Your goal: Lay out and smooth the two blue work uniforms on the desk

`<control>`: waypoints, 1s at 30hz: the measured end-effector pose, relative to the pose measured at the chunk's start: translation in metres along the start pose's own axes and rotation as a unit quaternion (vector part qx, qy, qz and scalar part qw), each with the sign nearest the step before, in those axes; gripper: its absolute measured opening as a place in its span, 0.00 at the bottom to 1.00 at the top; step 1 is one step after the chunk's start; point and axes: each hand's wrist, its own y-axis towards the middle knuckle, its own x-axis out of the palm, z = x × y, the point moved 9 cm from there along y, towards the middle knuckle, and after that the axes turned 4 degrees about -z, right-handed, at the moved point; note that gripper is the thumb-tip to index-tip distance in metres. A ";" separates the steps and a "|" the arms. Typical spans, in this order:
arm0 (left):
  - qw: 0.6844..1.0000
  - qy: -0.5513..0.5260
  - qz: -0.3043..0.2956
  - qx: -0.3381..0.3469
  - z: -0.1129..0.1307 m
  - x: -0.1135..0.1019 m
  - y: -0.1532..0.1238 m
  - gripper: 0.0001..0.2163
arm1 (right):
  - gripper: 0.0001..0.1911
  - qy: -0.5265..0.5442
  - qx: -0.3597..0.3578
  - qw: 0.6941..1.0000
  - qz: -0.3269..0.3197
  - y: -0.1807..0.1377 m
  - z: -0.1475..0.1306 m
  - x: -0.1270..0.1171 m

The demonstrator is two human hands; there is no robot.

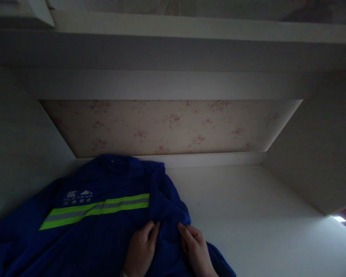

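A blue work jacket (pixel 103 231) with a yellow-green and grey reflective stripe (pixel 98 211) and a small white logo lies spread on a white surface, at the lower left. My left hand (pixel 141 250) pinches a fold of the blue fabric near the jacket's right edge. Just to its right, my right hand (pixel 194 248) grips the same fold, fingers curled on the cloth. Both hands sit at the bottom centre, close together.
The white surface (pixel 262 215) is a recessed shelf with side walls left and right. Floral wallpaper (pixel 167 127) covers the back wall, under a white overhead board (pixel 173 84). A bright patch shows at the far right edge (pixel 338 218).
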 end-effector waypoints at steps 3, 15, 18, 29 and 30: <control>1.000 0.001 -0.003 -0.005 -0.002 0.001 0.000 0.18 | 0.34 0.001 0.000 1.000 -0.002 0.000 0.002 -0.001; 1.000 0.005 0.004 0.009 -0.004 0.001 -0.001 0.18 | 0.32 0.007 -0.017 1.000 -0.008 0.005 0.012 -0.002; 1.000 0.005 0.009 0.013 -0.002 0.000 -0.001 0.18 | 0.32 0.006 -0.017 1.000 -0.016 0.006 0.013 0.000; 1.000 0.001 -0.006 -0.001 -0.001 0.002 0.001 0.18 | 0.30 -0.015 -0.014 1.000 -0.006 0.004 0.007 -0.002; 1.000 0.001 -0.008 -0.002 -0.001 0.002 0.001 0.18 | 0.30 -0.012 -0.015 1.000 -0.007 0.004 0.007 -0.002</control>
